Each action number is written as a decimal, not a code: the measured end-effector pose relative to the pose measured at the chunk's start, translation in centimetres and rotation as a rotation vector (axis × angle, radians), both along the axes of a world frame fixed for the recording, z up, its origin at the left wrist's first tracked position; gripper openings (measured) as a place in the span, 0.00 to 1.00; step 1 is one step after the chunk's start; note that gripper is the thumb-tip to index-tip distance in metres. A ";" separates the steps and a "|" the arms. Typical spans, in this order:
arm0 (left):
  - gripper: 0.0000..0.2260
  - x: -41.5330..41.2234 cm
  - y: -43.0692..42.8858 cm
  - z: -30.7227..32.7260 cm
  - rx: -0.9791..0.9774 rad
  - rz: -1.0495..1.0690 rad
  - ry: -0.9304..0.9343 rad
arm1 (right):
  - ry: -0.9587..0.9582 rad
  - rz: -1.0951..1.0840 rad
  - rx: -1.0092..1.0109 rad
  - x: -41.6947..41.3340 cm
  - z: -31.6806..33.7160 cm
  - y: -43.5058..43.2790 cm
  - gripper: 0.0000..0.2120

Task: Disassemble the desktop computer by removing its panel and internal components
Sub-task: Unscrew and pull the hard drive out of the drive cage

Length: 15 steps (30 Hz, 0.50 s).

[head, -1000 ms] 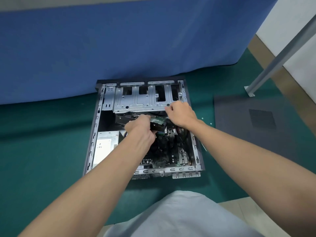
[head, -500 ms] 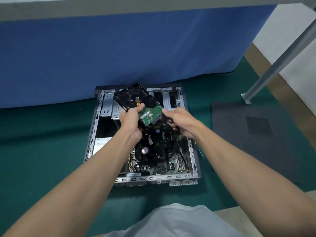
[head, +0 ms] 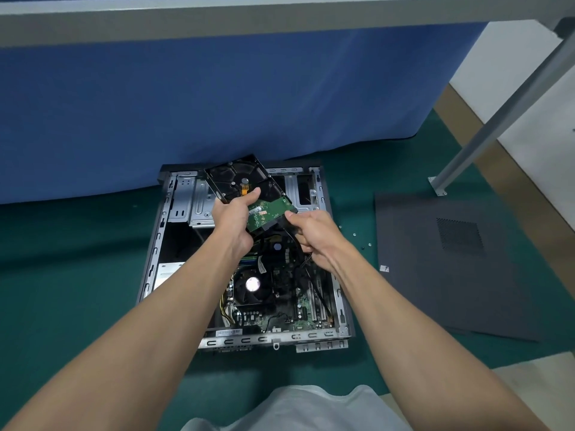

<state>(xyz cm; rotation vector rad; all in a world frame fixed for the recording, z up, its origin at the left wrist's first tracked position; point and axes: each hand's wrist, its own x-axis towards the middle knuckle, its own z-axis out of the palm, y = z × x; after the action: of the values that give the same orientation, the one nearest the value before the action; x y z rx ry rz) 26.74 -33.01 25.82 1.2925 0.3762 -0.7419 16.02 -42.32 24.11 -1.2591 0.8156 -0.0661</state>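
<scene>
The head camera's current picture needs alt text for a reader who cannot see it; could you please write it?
A person's left hand holds a hard drive, circuit board up, above an open computer case, while the right hand pinches a black cable at the drive's edge. The case lies on a green mat, its side panel off to the right.

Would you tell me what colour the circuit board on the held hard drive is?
The flat circuit board is green; the head view shows it best.
</scene>
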 end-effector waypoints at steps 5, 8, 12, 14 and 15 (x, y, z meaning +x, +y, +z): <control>0.25 0.1 -0.6 0.3 0.014 -0.064 0.005 | 0.031 0.074 -0.017 -0.4 0.5 -1.6 0.11; 0.20 -0.2 -1.4 0.2 0.006 0.012 -0.005 | 0.028 -0.063 -0.021 -0.2 0.5 -0.8 0.13; 0.24 -0.4 -1.6 -0.1 0.000 0.053 0.009 | 0.011 -0.138 -0.010 0.0 0.6 0.0 0.13; 0.23 -0.1 -1.2 0.1 -0.024 0.022 0.008 | -0.023 -0.049 0.032 -0.3 0.8 -0.6 0.13; 0.25 0.0 -1.1 0.2 -0.034 0.009 0.005 | -0.031 -0.011 0.041 -0.4 0.7 -0.9 0.12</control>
<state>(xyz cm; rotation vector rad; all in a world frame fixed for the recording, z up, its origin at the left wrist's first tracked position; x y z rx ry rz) 26.78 -34.11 26.00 1.2566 0.3727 -0.7410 15.62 -43.19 24.79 -1.2117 0.7933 -0.0772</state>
